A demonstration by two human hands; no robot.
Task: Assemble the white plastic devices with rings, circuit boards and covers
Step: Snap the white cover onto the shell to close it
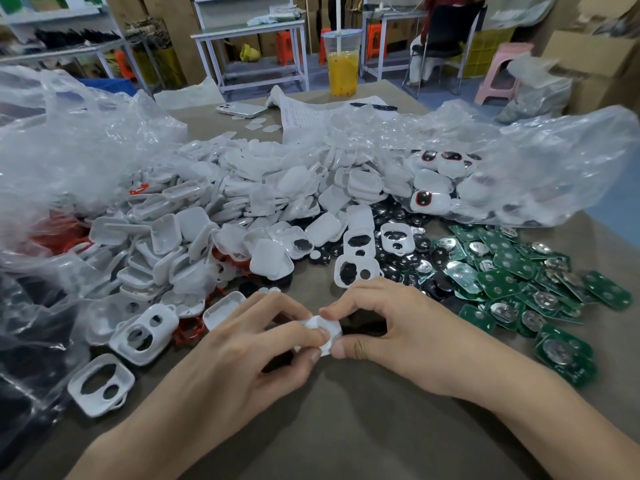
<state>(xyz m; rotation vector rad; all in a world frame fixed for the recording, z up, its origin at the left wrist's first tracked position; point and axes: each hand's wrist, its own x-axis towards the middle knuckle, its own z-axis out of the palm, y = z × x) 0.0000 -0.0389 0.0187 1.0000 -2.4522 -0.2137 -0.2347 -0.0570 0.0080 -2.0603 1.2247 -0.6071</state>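
Both hands meet over the table's near middle around one small white plastic device (325, 332). My left hand (256, 344) pinches its left side with thumb and fingertips. My right hand (388, 327) pinches its right side, thumb underneath and index finger on top. Most of the device is hidden by my fingers. A big heap of white covers (221, 216) fills the centre and left. Red rings (188, 330) peek out under the white frames at the left. Green circuit boards (519, 275) spread out at the right. White frames with two holes (143, 336) lie near my left hand.
Crumpled clear plastic bags (69, 140) rise at left and right. Finished devices with red-ringed dark windows (429, 199) sit in the right bag. Black round parts (405, 261) lie beside the boards. A cup of yellow drink (342, 64), a phone (240, 109) and paper (311, 112) stand at the far edge.
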